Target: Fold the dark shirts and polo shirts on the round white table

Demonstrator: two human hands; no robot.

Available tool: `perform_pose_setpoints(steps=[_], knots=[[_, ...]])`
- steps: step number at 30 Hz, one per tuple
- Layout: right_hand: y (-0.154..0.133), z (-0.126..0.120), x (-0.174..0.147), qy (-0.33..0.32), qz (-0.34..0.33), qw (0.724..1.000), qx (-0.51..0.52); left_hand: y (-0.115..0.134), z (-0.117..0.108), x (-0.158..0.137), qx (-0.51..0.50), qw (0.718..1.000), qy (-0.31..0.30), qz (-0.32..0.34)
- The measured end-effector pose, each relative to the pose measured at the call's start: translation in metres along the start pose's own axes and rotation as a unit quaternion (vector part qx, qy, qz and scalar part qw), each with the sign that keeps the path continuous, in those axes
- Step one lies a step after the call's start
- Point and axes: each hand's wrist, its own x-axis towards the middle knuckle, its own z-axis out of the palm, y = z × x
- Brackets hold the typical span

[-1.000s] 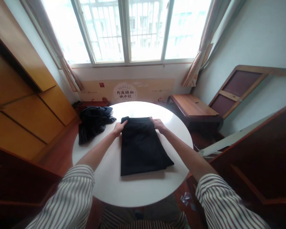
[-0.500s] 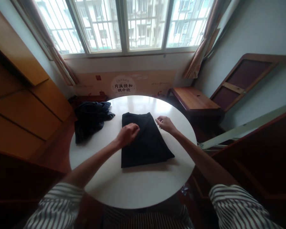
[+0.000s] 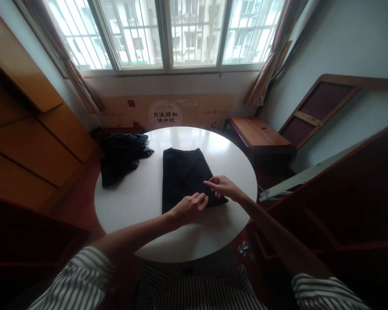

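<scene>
A black garment (image 3: pixel 184 172), folded into a flat piece that is narrower at its far end, lies on the round white table (image 3: pixel 123 211). My left hand (image 3: pixel 192 206) is over its near edge, knuckles up and fingers curled; the fingertips are mostly hidden, so what they hold, if anything, does not show. Close beside it, my right hand (image 3: pixel 222 188) hovers over the garment's right side near the lower right corner. Its index finger points left, the other fingers are loosely bent, and nothing shows between them.
A crumpled dark garment (image 3: pixel 121 155) lies at the table's left edge. A wooden bench (image 3: pixel 257 131) stands beyond the table on the right. Wooden cabinets (image 3: pixel 35 150) line the left wall, and a barred window (image 3: pixel 194 34) is ahead.
Both hands have come nearer to me; the left has also moved right, so they are now close together by the garment's lower right corner. The view has shifted slightly. The garment keeps its shape.
</scene>
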Motion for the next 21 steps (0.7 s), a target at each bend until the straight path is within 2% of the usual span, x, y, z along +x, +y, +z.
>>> perform_pose_setpoints(steps=[4,6,10,16,21], knots=[[-0.015,0.004,0.03,0.056,0.058,0.996,0.049,0.003,-0.002,-0.001,0.018,1.0,0.02,-0.001],[-0.025,0.002,0.051,0.084,0.066,0.992,0.061,0.004,0.0,-0.001,0.026,1.0,0.017,0.003],[-0.042,-0.004,0.099,0.097,0.067,0.99,0.078,0.008,0.007,0.001,0.031,0.999,-0.001,0.017],[-0.051,-0.005,0.154,0.169,0.037,0.984,0.041,0.011,0.016,0.004,0.021,0.999,-0.008,0.029],[-0.056,-0.015,0.172,0.218,-0.029,0.976,0.004,0.012,0.02,0.011,0.024,0.999,0.003,0.038]])
